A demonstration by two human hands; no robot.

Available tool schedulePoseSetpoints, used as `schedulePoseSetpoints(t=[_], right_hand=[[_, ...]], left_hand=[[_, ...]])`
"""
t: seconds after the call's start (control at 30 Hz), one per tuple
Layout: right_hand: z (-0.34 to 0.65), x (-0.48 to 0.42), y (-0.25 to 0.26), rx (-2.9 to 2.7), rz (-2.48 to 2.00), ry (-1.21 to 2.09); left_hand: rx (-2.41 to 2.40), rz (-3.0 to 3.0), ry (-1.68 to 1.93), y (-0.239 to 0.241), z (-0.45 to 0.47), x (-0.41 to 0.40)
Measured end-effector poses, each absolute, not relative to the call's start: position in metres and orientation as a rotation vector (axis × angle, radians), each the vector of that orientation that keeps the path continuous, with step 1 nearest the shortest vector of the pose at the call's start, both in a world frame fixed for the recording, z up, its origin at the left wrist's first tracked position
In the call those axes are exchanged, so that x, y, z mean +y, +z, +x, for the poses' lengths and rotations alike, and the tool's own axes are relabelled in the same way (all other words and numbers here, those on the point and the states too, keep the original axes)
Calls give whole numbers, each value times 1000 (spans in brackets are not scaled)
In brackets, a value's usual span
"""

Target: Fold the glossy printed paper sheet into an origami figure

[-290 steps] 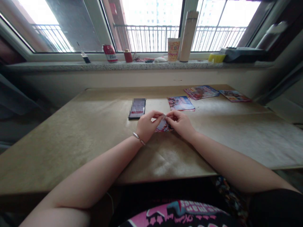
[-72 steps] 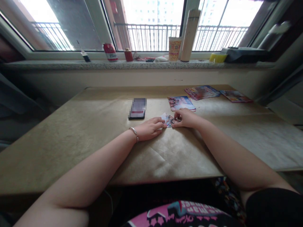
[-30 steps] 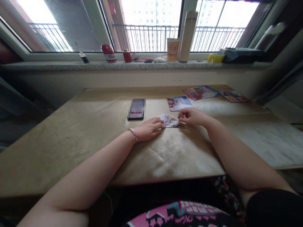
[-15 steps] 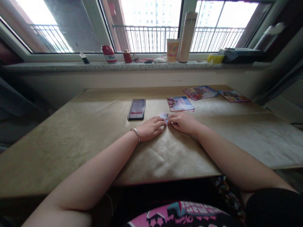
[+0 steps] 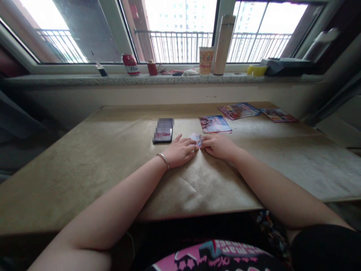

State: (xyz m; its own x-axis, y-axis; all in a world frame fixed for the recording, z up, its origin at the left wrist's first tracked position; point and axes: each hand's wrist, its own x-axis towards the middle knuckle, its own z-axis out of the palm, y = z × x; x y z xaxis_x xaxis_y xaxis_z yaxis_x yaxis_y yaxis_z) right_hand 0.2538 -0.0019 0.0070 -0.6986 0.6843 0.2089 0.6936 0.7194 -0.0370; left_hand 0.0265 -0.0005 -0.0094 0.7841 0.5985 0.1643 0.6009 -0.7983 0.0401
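A small piece of folded, colourfully printed paper [image 5: 199, 140] lies on the table between my two hands. My left hand [image 5: 180, 151] reaches in from the left, a silver bangle on its wrist. Its fingertips hold the paper's left and near edge, and one finger on the far side is lifted away. From the right, my right hand [image 5: 217, 146] pinches the paper's right side with bent fingers. Fingers hide part of the paper. Just beyond it lies a stack of square printed sheets [image 5: 216, 124].
A phone [image 5: 163, 131] lies left of the stack. More printed sheets [image 5: 239, 110] and another printed pile [image 5: 278, 115] are at the back right. A can [image 5: 131, 64], paper cup [image 5: 206, 60], tall bottle [image 5: 224, 45] and yellow tape roll [image 5: 256, 70] stand on the windowsill.
My left hand has shifted slightly right along the paper, and its far-side finger has lifted outward. My right hand stays nearly in place at the paper's right side.
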Motion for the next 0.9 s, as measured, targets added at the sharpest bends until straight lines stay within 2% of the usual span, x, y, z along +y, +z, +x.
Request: schedulePoseSetpoints(t=[0.4, 0.9], right_hand=[[255, -4, 8, -2703, -1151, -50], [258, -2, 6, -2702, -1124, -20]], left_hand=[[-1085, -2903, -283, 7, 4, -1], [-1145, -2916, -23, 23, -22, 8]])
